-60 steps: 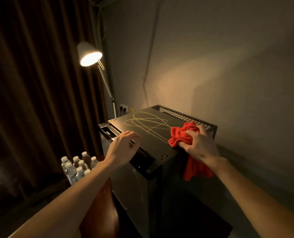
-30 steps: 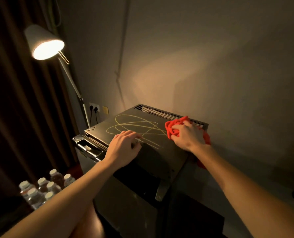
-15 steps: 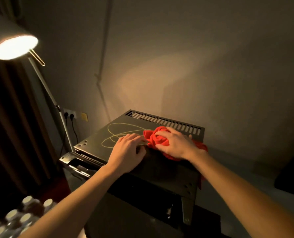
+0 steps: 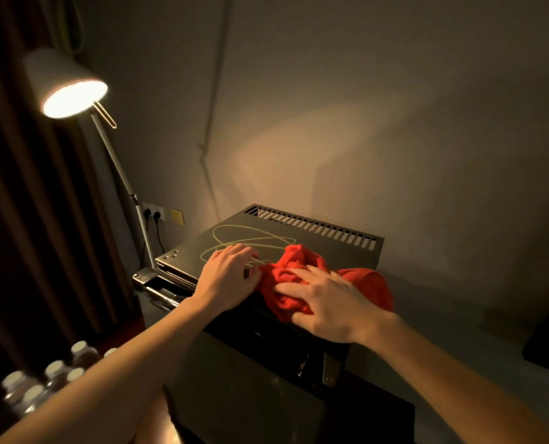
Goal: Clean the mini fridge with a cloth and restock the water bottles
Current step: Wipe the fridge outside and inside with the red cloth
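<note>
A dark metal mini fridge (image 4: 314, 238) stands against the wall, with yellow scribbled lines on its top and a slotted vent along the back edge. A crumpled red cloth (image 4: 290, 277) lies on the top near the front right. My right hand (image 4: 327, 302) presses down on the cloth and grips it. My left hand (image 4: 226, 278) rests flat on the fridge top just left of the cloth, fingers slightly spread, holding nothing. Several water bottles (image 4: 53, 370) with white caps stand on the floor at the lower left.
A lit floor lamp (image 4: 71, 88) leans over from the left, its pole running down beside the fridge. A wall socket (image 4: 153, 211) with plugs sits behind it. Dark curtains (image 4: 26, 219) fill the left side. The wall is close behind the fridge.
My right hand has dragged the red cloth from the back right corner toward the front middle of the fridge top. My left hand stayed on the top. The view swung right.
</note>
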Demonstrator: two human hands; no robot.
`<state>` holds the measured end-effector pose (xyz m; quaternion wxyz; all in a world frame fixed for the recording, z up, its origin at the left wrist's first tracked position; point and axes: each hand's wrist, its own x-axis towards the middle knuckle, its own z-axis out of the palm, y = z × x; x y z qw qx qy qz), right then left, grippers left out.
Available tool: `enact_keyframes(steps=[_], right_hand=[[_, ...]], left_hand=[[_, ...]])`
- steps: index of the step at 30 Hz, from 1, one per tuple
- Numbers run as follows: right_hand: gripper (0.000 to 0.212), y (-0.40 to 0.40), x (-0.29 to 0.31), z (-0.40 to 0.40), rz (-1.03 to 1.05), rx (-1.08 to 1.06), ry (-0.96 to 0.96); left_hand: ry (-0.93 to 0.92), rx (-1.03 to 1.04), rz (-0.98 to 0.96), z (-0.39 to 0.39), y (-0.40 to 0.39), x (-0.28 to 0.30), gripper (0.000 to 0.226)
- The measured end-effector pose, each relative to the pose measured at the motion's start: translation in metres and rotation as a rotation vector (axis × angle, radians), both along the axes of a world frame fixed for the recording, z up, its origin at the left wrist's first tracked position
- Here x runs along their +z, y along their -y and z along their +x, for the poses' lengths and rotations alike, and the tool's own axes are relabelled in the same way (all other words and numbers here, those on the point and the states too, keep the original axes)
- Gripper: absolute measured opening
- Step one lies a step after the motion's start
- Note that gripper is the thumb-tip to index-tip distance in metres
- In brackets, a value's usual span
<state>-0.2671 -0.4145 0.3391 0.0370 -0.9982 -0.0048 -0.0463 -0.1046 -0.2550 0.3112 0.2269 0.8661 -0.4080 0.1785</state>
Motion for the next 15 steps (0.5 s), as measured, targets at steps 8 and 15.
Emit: enact_keyframes(steps=[8,15], right_hand=[[0.041,0.052,-0.01,0.077,0.034,-0.341,0.073],[0.044,-0.035,-0.006,0.132,0.0,-0.206,0.019]], left_hand=[[0.04,0.007,0.065,0.014,-0.055,-0.002,0.038],[0.038,-0.035,0.007,0.081,-0.048,0.019,0.035]])
